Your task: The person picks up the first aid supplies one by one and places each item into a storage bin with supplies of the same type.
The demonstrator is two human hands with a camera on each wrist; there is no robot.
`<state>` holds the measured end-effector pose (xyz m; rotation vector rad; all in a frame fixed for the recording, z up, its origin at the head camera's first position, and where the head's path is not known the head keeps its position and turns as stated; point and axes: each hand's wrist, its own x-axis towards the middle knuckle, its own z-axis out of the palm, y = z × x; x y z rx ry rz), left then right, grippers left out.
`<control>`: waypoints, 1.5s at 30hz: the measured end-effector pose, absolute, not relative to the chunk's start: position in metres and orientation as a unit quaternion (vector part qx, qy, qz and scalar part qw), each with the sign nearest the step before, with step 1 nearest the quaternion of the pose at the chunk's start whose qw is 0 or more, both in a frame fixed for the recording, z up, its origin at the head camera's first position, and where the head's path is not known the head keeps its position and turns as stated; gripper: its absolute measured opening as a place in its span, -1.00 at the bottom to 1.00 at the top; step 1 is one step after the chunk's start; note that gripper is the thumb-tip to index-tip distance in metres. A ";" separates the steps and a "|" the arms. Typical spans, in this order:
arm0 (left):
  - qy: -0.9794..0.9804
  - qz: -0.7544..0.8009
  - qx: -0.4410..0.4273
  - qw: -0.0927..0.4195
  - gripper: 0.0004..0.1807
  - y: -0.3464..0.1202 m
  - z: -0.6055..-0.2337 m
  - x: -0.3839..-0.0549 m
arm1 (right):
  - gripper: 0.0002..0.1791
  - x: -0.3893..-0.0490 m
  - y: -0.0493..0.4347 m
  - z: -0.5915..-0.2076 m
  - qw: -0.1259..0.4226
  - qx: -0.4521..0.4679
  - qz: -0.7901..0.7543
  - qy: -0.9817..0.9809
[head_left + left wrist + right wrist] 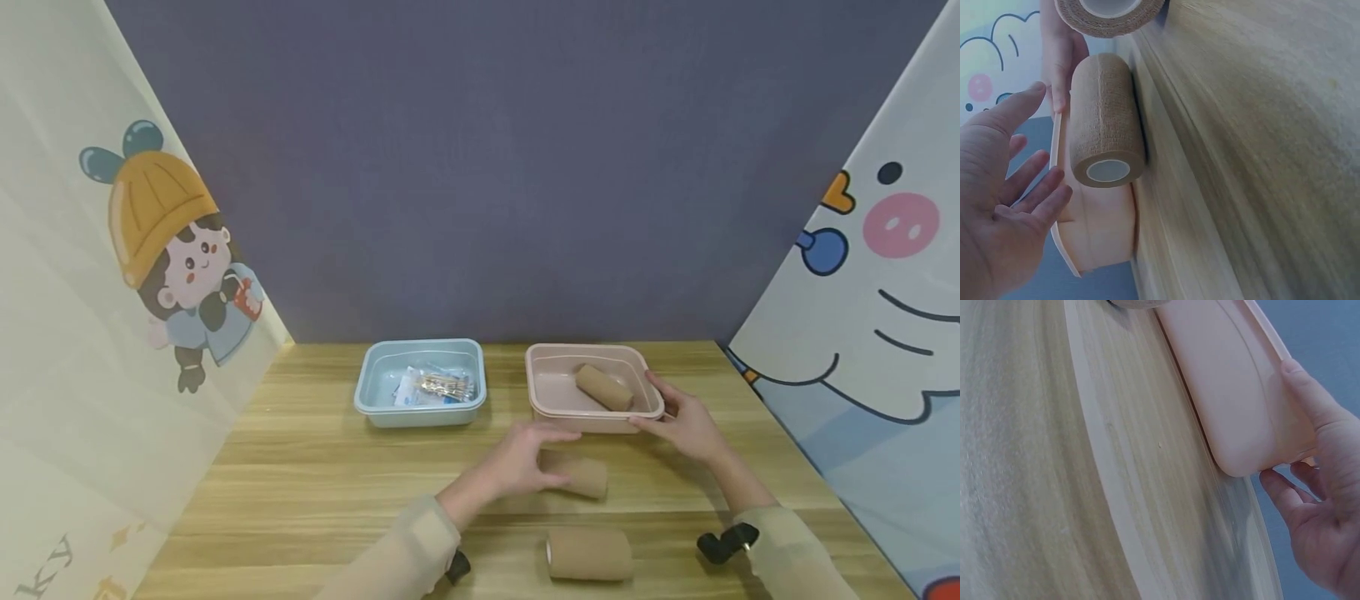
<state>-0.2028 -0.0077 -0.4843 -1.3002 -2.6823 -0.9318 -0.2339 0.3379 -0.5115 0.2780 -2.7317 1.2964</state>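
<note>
My left hand [517, 458] is held above a tan self-adhesive bandage roll [577, 474] on the table. Its thumb and fingers are spread, and the left wrist view shows them apart from that roll [1105, 112] with its white core. At the right end of a pink plastic bin [534, 383], my right hand [686, 421] grips the corner, thumb on the rim and fingers along the end wall [1297, 434]. Inside the bin lies another tan bandage roll [603, 388]. A third bandage roll [590, 554] rests nearer to me, on its side.
Left of the pink bin stands a light blue bin [375, 392] holding cotton swabs [446, 385] and clear or white packets [408, 390]. Both bins sit near the back of the wooden table [300, 483], before a dark panel [480, 183]. Printed side panels flank it.
</note>
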 end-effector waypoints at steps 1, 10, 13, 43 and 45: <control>-0.860 -0.298 -0.415 0.006 -0.28 -0.008 -0.485 -0.203 | 0.12 -0.234 0.338 -0.511 0.052 0.092 0.424 -0.899; -0.867 -0.287 -0.408 -0.004 -0.28 -0.005 -0.489 -0.205 | 0.11 -0.232 0.335 -0.507 0.053 0.096 0.424 -0.899; -0.867 -0.290 -0.406 -0.014 -0.27 -0.005 -0.490 -0.205 | 0.11 -0.231 0.334 -0.507 0.053 0.097 0.423 -0.899; -0.871 -0.255 -0.416 -0.051 -0.33 0.006 -0.513 -0.216 | 0.11 -0.231 0.333 -0.510 0.061 0.093 0.423 -0.900; -0.871 -0.256 -0.416 -0.058 -0.35 0.006 -0.514 -0.217 | 0.11 -0.232 0.333 -0.511 0.058 0.094 0.423 -0.899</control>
